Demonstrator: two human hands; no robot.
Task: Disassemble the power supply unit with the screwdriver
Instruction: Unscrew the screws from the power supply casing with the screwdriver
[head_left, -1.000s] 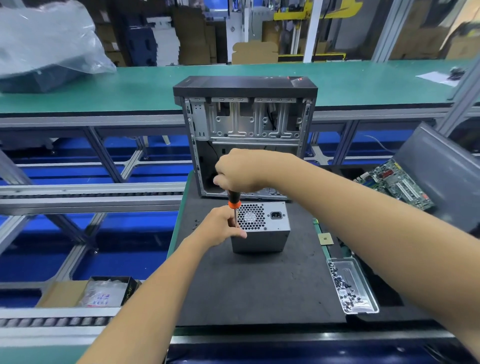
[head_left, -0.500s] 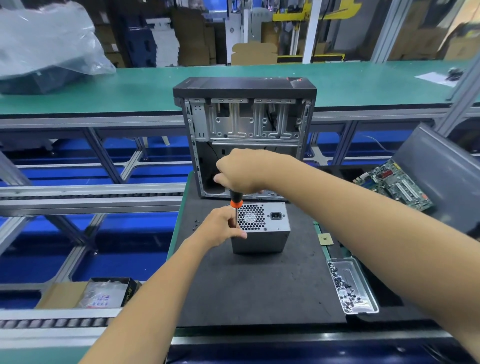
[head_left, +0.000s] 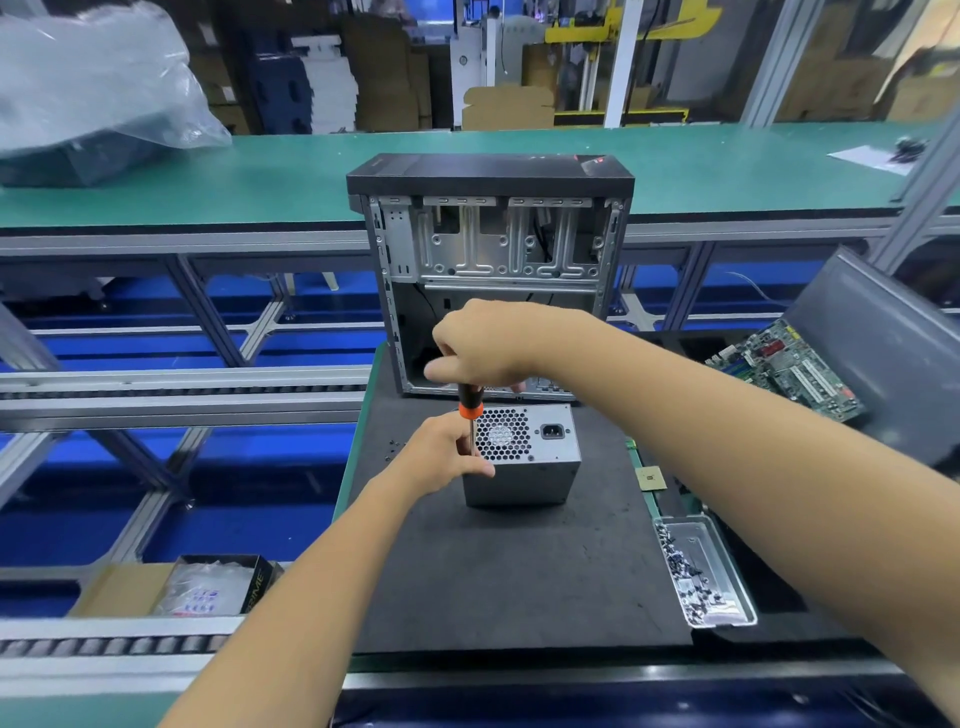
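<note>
A: Any writing on the PSU (head_left: 524, 457)?
B: None legible. It stands mid-mat (head_left: 519, 571), fan grille up, in front of the open case (head_left: 491, 270).
A: Hands?
B: Left hand (head_left: 447, 452) curls round its left top corner. Right hand (head_left: 483, 345) grips the screwdriver (head_left: 470, 410) upright, tip at that corner.
A: Room?
B: Bare mat toward the near edge; screw tray (head_left: 727, 577) at the right edge. A box (head_left: 254, 582) lower left reads "PRIME".

Right hand (head_left: 485, 345) fisted high, left hand (head_left: 447, 452) below with fingers (head_left: 480, 470) curled, forearms converging
</note>
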